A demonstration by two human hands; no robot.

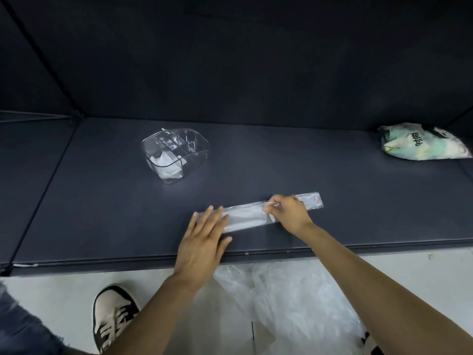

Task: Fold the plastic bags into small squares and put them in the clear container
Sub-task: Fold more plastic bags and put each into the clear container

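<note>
Loose clear plastic (pixel 281 298) on the floor was partly hidden by both forearms, and its outline could hardly be made out. On the dark table (pixel 102 201), a plastic bag (pixel 245 216) folded into a long narrow strip was pressed flat at one end by the left hand (pixel 202 242), fingers straight and spread. Its middle was pinched by the right hand (pixel 289 213), while the clear container (pixel 175 155), holding white folded pieces, was seen well apart behind.
</note>
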